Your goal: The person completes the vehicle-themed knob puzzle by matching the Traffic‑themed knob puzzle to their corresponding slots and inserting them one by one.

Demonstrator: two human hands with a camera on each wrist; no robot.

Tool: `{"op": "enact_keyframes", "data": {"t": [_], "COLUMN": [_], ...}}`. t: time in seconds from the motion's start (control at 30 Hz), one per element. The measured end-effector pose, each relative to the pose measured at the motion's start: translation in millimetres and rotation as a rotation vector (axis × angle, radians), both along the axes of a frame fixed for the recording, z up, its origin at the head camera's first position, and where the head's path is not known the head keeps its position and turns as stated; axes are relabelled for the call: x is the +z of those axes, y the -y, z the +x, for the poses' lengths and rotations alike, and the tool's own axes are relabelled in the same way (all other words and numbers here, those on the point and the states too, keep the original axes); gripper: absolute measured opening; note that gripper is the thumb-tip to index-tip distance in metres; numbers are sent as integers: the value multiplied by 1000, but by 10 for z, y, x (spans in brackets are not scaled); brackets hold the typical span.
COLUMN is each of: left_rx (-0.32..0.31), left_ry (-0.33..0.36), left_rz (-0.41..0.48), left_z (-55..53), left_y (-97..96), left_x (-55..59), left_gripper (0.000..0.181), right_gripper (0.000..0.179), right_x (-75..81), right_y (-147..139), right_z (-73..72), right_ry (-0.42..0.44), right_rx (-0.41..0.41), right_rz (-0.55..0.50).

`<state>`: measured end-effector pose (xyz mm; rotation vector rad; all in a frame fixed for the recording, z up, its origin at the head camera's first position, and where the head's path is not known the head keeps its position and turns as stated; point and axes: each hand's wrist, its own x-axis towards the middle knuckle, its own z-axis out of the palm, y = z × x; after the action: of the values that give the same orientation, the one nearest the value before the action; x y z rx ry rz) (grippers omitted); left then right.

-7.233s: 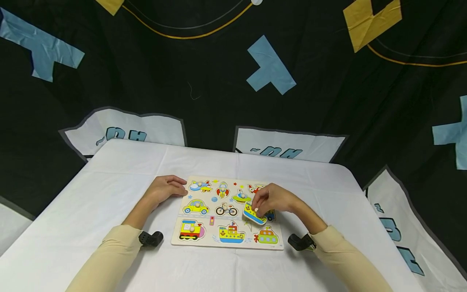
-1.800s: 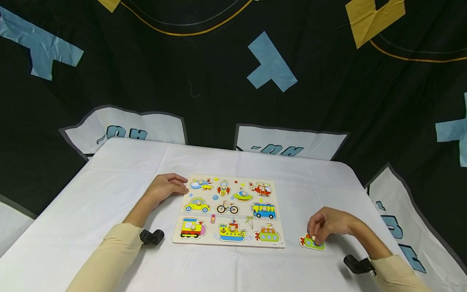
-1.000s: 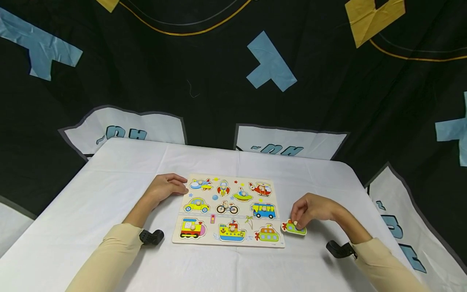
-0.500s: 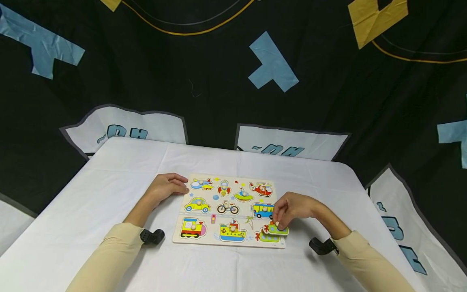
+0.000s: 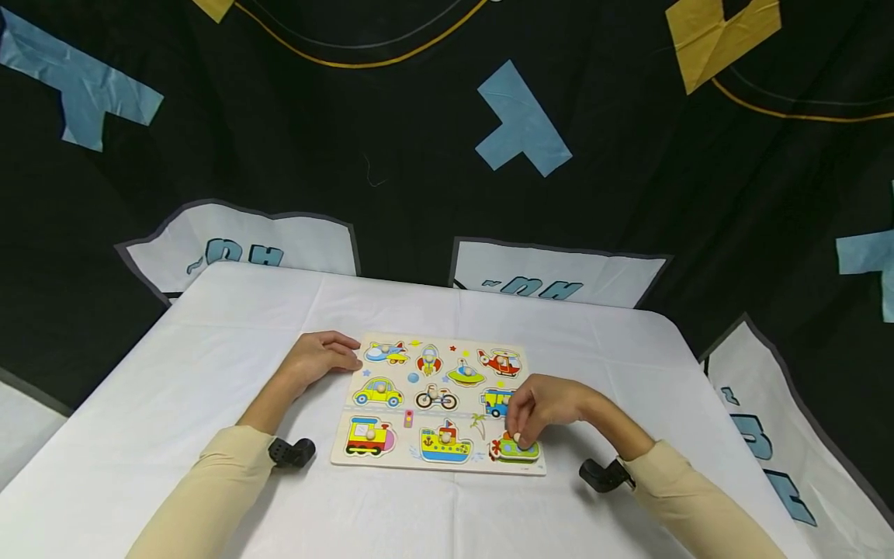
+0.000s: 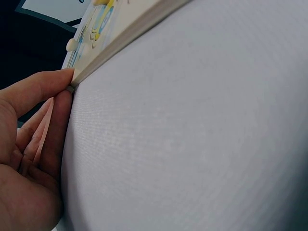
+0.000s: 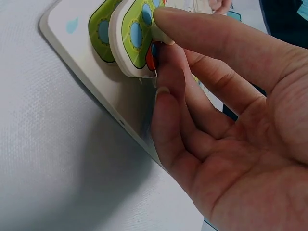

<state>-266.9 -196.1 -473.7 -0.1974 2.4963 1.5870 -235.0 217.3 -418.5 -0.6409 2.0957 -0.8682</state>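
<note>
A wooden peg puzzle board (image 5: 461, 466) lies on the white table, with printed vehicles and knobbed pieces. My right hand (image 5: 548, 407) pinches the small knob of a green submarine piece (image 5: 520, 453), thumb against fingers. In the right wrist view the submarine piece (image 7: 132, 38) sits raised and slightly offset over the printed green submarine (image 7: 101, 31) near the board's corner. My left hand (image 5: 314, 361) is at the board's far left edge. The left wrist view shows its thumb and a finger (image 6: 57, 120) pinching the board's corner.
Seated on the board are a ship piece (image 5: 445, 444), train (image 5: 369, 436), car (image 5: 378, 392), bus (image 5: 492, 401) partly behind the right hand, and helicopter (image 5: 499, 362). White cloth (image 5: 244, 326) covers the table; a black curtain (image 5: 405, 155) hangs behind.
Earlier, the right hand held the ship piece, now seated on the board. It then held the submarine right of the board and carried it left over its picture. The left hand stayed.
</note>
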Motion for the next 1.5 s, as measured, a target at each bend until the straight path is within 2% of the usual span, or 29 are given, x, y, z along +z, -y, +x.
{"op": "enact_keyframes", "data": {"t": [0.4, 0.7, 0.97, 1.5], "left_rx": [-1, 1, 4, -5], "left_ry": [-2, 0, 16, 5], "left_rz": [-2, -6, -17, -20], "left_z": [-10, -24, 11, -18], "left_y": [8, 12, 22, 37], "left_x": [-17, -14, -17, -7], "left_gripper": [45, 45, 47, 47], "right_gripper": [18, 18, 18, 18], "right_x": [-65, -62, -95, -108], "right_y": [50, 86, 75, 80], "right_z": [24, 39, 67, 76], "right_ry": [15, 1, 9, -5], "right_rx": [-33, -27, -29, -38], "right_rz": [6, 7, 2, 5]}}
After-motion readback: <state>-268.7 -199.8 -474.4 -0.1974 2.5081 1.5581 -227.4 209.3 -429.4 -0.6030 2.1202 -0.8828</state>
